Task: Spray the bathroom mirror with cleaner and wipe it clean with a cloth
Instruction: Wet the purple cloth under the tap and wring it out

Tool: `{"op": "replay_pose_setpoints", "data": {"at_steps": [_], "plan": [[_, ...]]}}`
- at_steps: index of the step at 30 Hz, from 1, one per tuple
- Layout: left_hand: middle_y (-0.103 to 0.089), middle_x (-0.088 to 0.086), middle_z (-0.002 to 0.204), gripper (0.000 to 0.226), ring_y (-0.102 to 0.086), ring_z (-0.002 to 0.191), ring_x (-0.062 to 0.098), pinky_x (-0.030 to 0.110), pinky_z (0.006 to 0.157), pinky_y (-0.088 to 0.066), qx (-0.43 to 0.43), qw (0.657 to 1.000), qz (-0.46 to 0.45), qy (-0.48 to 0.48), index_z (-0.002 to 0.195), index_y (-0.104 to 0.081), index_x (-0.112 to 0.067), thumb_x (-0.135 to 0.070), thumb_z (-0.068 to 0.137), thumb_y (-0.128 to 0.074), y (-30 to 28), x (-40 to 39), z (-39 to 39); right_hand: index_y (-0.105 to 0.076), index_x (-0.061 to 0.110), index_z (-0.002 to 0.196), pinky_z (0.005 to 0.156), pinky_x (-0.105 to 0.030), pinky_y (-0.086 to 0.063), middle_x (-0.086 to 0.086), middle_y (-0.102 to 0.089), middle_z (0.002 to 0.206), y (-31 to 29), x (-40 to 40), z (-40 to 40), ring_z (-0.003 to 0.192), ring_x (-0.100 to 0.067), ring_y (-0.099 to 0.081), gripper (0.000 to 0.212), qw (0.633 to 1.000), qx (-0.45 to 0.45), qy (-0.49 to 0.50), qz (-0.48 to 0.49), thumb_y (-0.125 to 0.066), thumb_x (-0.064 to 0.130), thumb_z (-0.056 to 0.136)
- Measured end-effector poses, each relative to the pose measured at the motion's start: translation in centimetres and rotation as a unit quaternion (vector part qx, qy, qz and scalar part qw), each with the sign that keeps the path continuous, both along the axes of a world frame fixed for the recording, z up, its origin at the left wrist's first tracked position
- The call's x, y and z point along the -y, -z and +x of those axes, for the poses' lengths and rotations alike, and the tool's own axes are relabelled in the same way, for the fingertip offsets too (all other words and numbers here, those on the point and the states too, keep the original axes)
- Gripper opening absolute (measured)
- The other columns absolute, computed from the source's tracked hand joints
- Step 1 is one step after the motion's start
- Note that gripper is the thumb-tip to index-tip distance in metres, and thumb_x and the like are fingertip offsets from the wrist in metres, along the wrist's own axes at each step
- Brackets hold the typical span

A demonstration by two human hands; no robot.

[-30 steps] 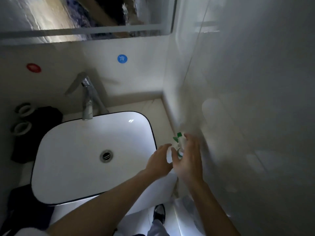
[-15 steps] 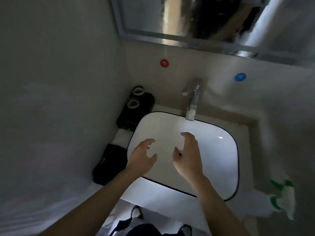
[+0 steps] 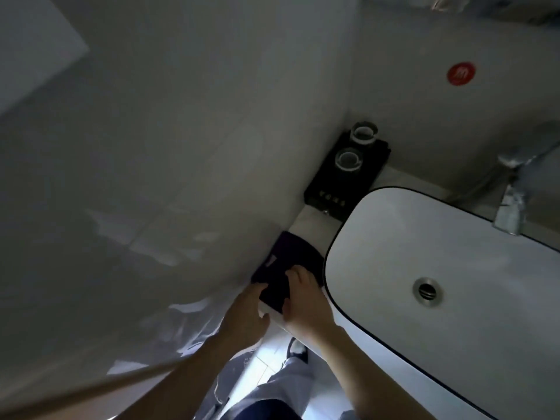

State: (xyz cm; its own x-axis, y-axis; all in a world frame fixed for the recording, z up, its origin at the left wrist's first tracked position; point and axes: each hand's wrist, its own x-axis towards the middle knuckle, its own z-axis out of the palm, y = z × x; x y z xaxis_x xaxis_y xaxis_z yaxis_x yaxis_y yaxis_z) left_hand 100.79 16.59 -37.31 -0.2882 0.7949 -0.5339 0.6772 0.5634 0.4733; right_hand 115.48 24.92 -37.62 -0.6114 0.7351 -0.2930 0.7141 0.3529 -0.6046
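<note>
Hidden: mirror (image 3: 497,7) cut off at the top edge; faucet (image 3: 512,195) blurred.
Cloth: dark cloth (image 3: 285,265) on the counter (image 3: 312,219), between wall and sink (image 3: 394,237).
Left hand: left hand (image 3: 247,313) has fingertips on the cloth's near edge; grip unclear.
Right hand: right hand (image 3: 306,301) lies fingers extended, resting on the cloth.

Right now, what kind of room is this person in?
Most likely a small bathroom, maybe a hotel one. There is a white sink with a drain, a metal tap over it, and two glasses on a black tray in the corner. Both hands reach a dark cloth beside the sink.
</note>
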Motion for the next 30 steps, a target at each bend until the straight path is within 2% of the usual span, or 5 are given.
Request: {"op": "replay_pose_setpoints", "data": {"at_steps": [5,14,20,26,30], "plan": [[-0.015,0.003,0.172,0.08,-0.021,0.156,0.021,0.031,0.123,-0.027,-0.02,0.995,-0.054,0.079,0.163,-0.023,-0.021,-0.011,0.095,-0.064,2.8,-1.6,-0.4,-0.006,0.018,0.162,0.124,-0.054,-0.013,-0.011,0.007,0.171,5.5,1.8,-0.9,0.157,-0.032,0.002,0.087,0.986,0.161,-0.045,-0.021,-0.062,0.026,0.096],[-0.059,0.003,0.144,0.061,-0.056,0.13,0.022,0.033,0.108,-0.047,0.016,0.997,-0.049,0.058,0.148,-0.049,-0.015,-0.002,0.091,-0.064,2.9,-3.3,-0.9,-0.049,0.009,0.134,0.093,-0.041,-0.054,-0.014,-0.041,0.14,3.0,-1.1,-3.7,0.129,-0.036,-0.04,0.047,0.988,0.148,-0.018,-0.03,-0.066,0.016,0.09],[-0.068,-0.005,0.105,0.034,-0.065,0.092,0.012,0.032,0.079,-0.053,0.033,0.996,0.079,-0.013,0.118,-0.058,-0.025,-0.006,0.09,-0.063,-0.8,-4.9,-1.1,-0.062,0.01,0.1,0.072,-0.037,-0.051,-0.012,-0.069,0.104,-4.1,-4.2,-3.0,0.096,-0.033,-0.067,0.012,0.997,0.002,0.048,-0.06,-0.051,0.012,0.095],[-0.071,-0.015,0.083,0.028,-0.064,0.075,-0.003,0.014,0.068,-0.048,0.148,0.953,0.235,-0.12,0.093,-0.063,-0.034,-0.007,0.099,-0.062,-7.7,-8.3,0.5,-0.068,0.014,0.093,0.063,-0.049,-0.062,-0.007,-0.069,0.08,-12.1,-7.3,2.4,0.069,-0.031,-0.071,0.025,0.944,-0.203,0.194,-0.175,-0.048,0.019,0.107],[-0.076,-0.014,0.084,0.017,-0.069,0.08,0.0,0.015,0.069,-0.053,0.291,0.912,0.272,-0.103,0.102,-0.069,-0.02,-0.01,0.105,-0.056,-13.4,-11.1,3.3,-0.067,0.014,0.076,0.041,-0.032,-0.048,0.002,-0.061,0.054,-16.7,-8.5,7.1,0.042,-0.014,-0.058,0.036,0.905,-0.307,0.234,-0.177,-0.049,0.019,0.108]]}}
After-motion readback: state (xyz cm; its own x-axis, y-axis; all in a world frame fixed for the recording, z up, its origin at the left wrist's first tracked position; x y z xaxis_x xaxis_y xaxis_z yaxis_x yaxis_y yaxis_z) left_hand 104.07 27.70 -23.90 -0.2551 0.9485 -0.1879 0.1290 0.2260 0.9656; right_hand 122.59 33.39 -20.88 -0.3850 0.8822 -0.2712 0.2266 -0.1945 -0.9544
